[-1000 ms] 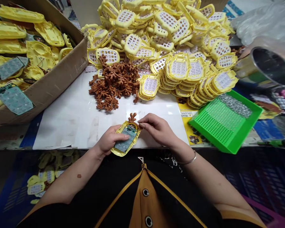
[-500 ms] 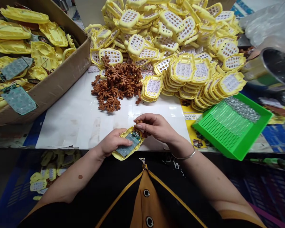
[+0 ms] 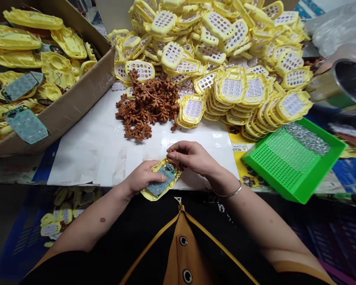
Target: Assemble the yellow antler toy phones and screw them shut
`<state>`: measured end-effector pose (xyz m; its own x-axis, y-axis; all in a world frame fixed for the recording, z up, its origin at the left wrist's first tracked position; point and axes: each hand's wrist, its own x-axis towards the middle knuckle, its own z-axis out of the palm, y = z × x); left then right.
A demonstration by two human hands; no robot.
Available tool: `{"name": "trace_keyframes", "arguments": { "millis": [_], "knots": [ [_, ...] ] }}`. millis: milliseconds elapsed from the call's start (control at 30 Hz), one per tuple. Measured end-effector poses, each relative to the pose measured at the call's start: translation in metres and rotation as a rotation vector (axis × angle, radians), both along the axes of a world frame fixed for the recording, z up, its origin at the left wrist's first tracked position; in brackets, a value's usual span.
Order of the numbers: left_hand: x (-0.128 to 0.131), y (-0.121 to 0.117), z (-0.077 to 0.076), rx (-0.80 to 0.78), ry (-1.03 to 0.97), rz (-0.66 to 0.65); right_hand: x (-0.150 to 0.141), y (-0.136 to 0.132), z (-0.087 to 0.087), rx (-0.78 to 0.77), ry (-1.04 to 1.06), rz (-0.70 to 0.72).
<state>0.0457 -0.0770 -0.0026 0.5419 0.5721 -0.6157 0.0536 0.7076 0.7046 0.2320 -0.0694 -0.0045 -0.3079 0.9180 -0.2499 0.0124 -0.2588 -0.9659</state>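
My left hand (image 3: 142,177) is closed on a yellow plastic casing (image 3: 150,195), its thumb pressed over the green circuit board (image 3: 161,183) that lies inside. Thin wires show at the board's upper end. At the casing's upper right edge, my right hand (image 3: 190,157) pinches a small brown plastic piece (image 3: 171,151), mostly covered by the fingers. Beyond the hands lies a heap of brown antler-shaped plastic pieces (image 3: 150,103). Beside it stands a short stack of yellow casings with white keypads (image 3: 192,110).
A cardboard box (image 3: 77,85) of yellow shells stands at the left. Yellow casings (image 3: 219,23) are piled high at the back. To the right are a green perforated tray (image 3: 281,158) with small metal screws (image 3: 308,136) and a metal pot (image 3: 329,85). White sheeting (image 3: 86,158) covers the table.
The view has shifted slightly, so the surroundings sit a little further right. Both hands keep nearly the same pose at the casing, the right fingers still pinching the brown piece.
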Motion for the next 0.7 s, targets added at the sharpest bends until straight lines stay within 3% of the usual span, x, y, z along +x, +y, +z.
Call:
{"name": "trace_keyframes", "arguments": {
  "millis": [167,367,500,600,700],
  "knots": [
    [0.002,0.002,0.003,-0.041,-0.084,0.093,0.009,-0.008,-0.002,-0.076,0.194,-0.193],
    [0.002,0.003,0.001,-0.034,-0.059,0.078,0.006,-0.022,-0.015,-0.056,0.15,-0.134],
    [-0.001,0.001,0.0,-0.017,-0.103,0.068,0.002,-0.022,-0.013,0.007,0.079,-0.119],
    [-0.004,0.003,0.003,-0.031,-0.186,0.164,0.01,-0.011,-0.003,0.161,-0.056,-0.092],
    [-0.006,0.011,0.008,-0.043,-0.198,0.327,0.028,0.009,0.005,0.527,-0.532,-0.213]
  ]
}}
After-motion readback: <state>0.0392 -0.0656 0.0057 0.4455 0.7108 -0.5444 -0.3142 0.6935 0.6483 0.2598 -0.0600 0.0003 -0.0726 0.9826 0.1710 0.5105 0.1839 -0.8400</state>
